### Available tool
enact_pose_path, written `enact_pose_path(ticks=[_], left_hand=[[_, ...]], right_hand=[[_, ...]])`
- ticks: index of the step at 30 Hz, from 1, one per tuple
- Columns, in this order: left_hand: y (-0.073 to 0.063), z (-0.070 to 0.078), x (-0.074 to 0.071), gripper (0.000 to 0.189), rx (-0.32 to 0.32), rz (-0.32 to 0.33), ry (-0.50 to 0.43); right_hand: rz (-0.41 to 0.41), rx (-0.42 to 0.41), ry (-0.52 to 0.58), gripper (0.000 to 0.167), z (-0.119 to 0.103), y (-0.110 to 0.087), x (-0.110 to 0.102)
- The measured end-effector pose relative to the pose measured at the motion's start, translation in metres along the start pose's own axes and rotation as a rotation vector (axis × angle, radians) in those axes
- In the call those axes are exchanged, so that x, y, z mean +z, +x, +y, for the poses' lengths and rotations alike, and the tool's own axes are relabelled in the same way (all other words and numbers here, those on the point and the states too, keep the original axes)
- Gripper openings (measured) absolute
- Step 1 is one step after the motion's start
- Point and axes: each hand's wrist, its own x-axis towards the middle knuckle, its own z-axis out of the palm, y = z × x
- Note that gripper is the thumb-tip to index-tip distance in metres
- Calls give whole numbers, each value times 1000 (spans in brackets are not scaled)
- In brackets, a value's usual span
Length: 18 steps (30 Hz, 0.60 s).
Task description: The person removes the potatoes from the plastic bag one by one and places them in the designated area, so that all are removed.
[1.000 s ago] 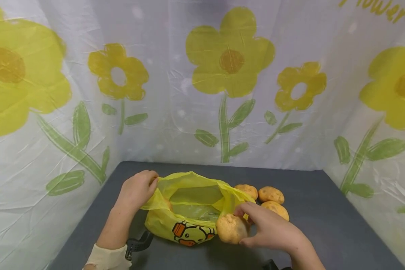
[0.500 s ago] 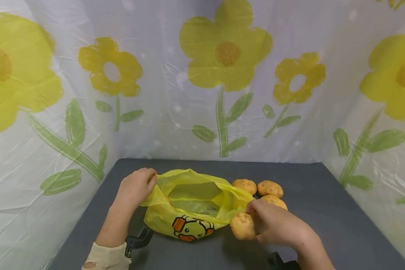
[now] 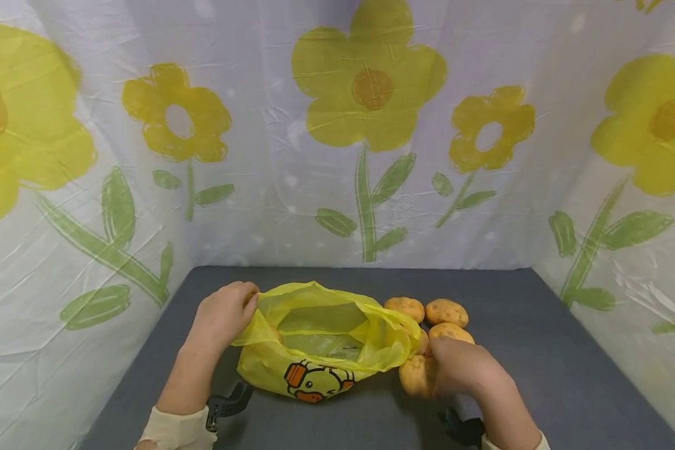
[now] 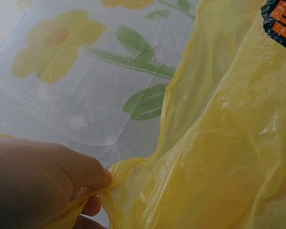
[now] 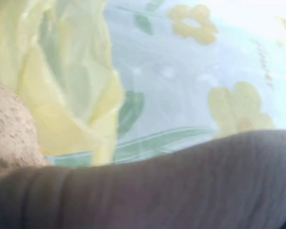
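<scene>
A yellow plastic bag (image 3: 275, 369) with a printed duck lies on the dark table, its mouth gaping upward. My left hand (image 3: 225, 315) pinches the bag's left edge; in the left wrist view, thumb and fingers (image 4: 93, 174) grip the gathered plastic. At the bag's right front corner, my right hand (image 3: 465, 367) holds a potato (image 3: 416, 377), its fingertips mostly hidden. The right wrist view has that potato (image 5: 9, 129) at its left edge, beside the bag (image 5: 47, 114). A brownish bulge, likely another potato, shows faintly through the bag's left side.
Several loose potatoes (image 3: 447, 312) sit in a cluster right of the bag, one partly hidden behind it. The dark table (image 3: 517, 344) extends to a flower-printed curtain (image 3: 270, 187) on the far and both lateral sides. Black straps (image 3: 230, 400) circle the wrists.
My right hand has shifted right with the potato, from before the bag's front to its right corner. The left hand keeps its hold on the bag's edge. The head view has tilted slightly.
</scene>
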Motion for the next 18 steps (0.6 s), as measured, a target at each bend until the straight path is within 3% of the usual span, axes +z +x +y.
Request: enact_pose_path(ticks=[2, 5, 9, 13, 18], left_hand=[[0, 0, 0, 17, 0, 1, -2], [0, 0, 1, 17, 4, 6, -3], [0, 0, 1, 17, 7, 10, 0], [0, 1, 0, 17, 5, -1, 4], [0, 2, -1, 17, 6, -13, 1]], right_hand=[[-6, -40, 7, 24, 2, 5, 4], [-30, -32, 5, 25, 2, 13, 9], [-57, 71, -57, 61, -3, 19, 16], [-54, 113, -95, 91, -8, 24, 21], [-47, 115, -81, 66, -10, 25, 23]])
